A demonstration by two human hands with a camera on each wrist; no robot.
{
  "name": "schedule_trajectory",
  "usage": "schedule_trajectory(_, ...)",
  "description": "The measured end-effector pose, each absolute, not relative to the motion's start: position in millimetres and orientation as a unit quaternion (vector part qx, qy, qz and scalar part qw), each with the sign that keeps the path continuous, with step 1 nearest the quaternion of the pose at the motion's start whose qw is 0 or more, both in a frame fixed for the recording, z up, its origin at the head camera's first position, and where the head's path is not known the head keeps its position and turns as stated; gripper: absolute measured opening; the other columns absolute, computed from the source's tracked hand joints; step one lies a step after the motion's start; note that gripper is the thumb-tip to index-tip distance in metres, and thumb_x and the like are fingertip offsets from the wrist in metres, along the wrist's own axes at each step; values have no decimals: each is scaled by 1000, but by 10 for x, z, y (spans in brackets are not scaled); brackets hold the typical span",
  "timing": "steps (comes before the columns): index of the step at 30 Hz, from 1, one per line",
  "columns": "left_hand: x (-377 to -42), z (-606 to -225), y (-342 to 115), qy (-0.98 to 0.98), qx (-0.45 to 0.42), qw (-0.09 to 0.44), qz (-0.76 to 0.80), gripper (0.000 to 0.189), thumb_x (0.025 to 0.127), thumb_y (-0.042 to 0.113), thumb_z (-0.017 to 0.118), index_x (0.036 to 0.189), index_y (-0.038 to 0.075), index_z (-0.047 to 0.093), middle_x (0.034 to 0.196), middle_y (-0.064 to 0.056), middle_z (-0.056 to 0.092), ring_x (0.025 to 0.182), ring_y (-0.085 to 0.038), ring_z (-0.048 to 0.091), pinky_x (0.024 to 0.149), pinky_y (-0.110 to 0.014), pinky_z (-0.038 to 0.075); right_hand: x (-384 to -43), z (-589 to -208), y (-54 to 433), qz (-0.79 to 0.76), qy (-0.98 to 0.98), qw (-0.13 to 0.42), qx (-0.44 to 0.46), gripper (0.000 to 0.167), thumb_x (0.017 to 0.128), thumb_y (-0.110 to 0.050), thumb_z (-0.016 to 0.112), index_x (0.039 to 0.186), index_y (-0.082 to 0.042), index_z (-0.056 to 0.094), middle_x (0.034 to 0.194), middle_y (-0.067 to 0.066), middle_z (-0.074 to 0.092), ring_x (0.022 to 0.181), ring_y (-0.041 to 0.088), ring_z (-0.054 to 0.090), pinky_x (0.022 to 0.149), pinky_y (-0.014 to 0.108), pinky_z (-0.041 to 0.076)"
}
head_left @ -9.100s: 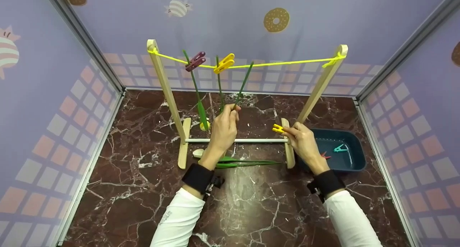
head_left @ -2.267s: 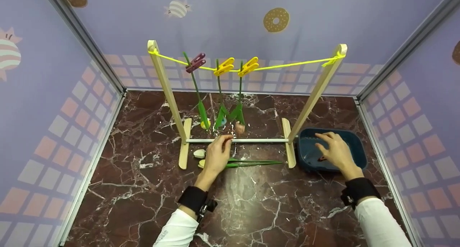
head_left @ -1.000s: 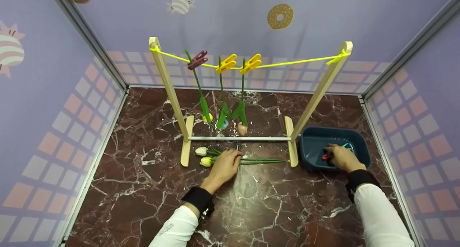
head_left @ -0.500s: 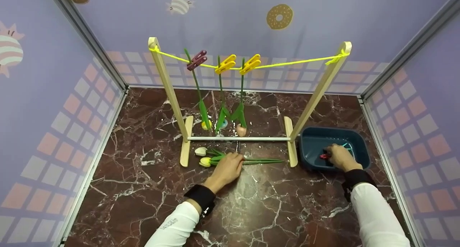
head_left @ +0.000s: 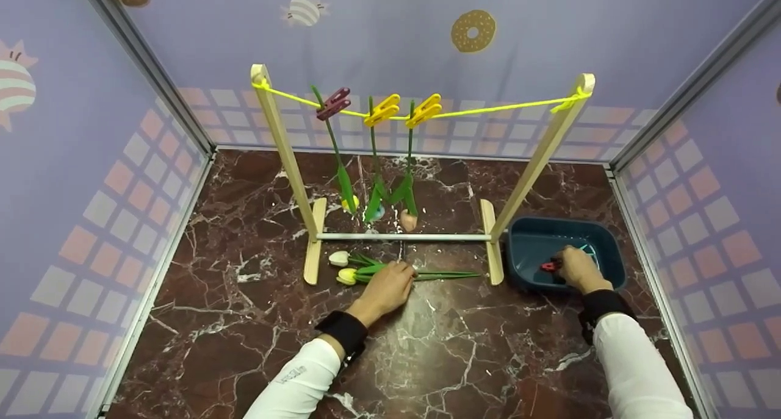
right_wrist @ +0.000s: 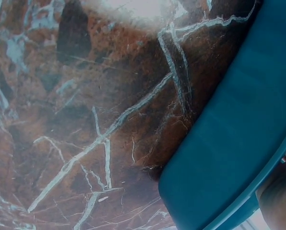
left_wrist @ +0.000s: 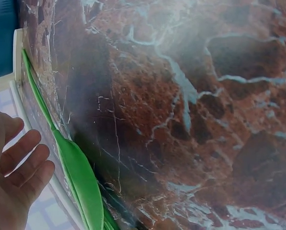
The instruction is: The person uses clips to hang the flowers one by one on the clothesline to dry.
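My left hand (head_left: 389, 285) lies over the stems of the tulips on the floor, a yellow tulip (head_left: 346, 277) and a white tulip (head_left: 338, 258). In the left wrist view its fingers (left_wrist: 28, 160) are loosely bent beside a green leaf (left_wrist: 83, 184), gripping nothing visible. My right hand (head_left: 579, 268) reaches into the dark blue tray (head_left: 531, 225) and pinches a red clothespin (head_left: 550, 266); the wrist view hides its fingertips behind the tray wall. Three tulips hang head down from the yellow line (head_left: 488, 109), under a purple clothespin (head_left: 333, 103) and two yellow clothespins (head_left: 382, 110).
A wooden stand with a left post (head_left: 284, 150), a right post (head_left: 543, 157) and a white crossbar (head_left: 421, 237) carries the line. A teal clothespin (head_left: 587, 251) lies in the tray behind my right hand. Patterned panels surround the marbled floor on three sides.
The third tulip, held in my left hand earlier, now hangs under the second yellow clothespin. My left hand has come down to the floor tulips; my right hand has gone into the tray.
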State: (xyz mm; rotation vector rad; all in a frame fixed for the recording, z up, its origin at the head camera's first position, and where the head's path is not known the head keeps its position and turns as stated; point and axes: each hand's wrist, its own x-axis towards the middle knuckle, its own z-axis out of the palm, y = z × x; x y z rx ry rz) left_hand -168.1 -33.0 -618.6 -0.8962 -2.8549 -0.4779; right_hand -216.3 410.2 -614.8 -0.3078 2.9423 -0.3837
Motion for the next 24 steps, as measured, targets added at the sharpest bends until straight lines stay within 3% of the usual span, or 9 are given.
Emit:
schedule_trajectory(7, -1680, -6189, -319, -942, -301, 34, -142, 15, 98, 16, 57, 103, 7, 68, 99, -10, 67, 93, -26, 64, 83, -39, 56, -2132, -6132, 4087, -130, 984, 79, -93, 24, 77, 2, 67, 100, 9, 73, 96, 32, 67, 88, 52, 65, 77, 61, 53)
schedule_trajectory(14, -1683, -6211, -301, -946, -294, 12, -134, 18, 99, 18, 55, 104, 7, 68, 102, -11, 66, 97, -28, 64, 86, -41, 56, -2106, -6064, 4065, -143, 984, 71, -77, 17, 83, -5, 70, 96, 6, 74, 92, 27, 72, 84, 46, 68, 75, 59, 53)
schedule_trajectory(24, -1673, -6260, -300, -946, -294, 14, -135, 18, 98, 18, 56, 105, 6, 68, 103, -12, 66, 99, -31, 65, 89, -42, 55, -2039, -5960, 3957, -158, 987, 9, -43, 34, 92, -14, 62, 119, 7, 66, 108, 33, 65, 96, 53, 62, 83, 65, 48)
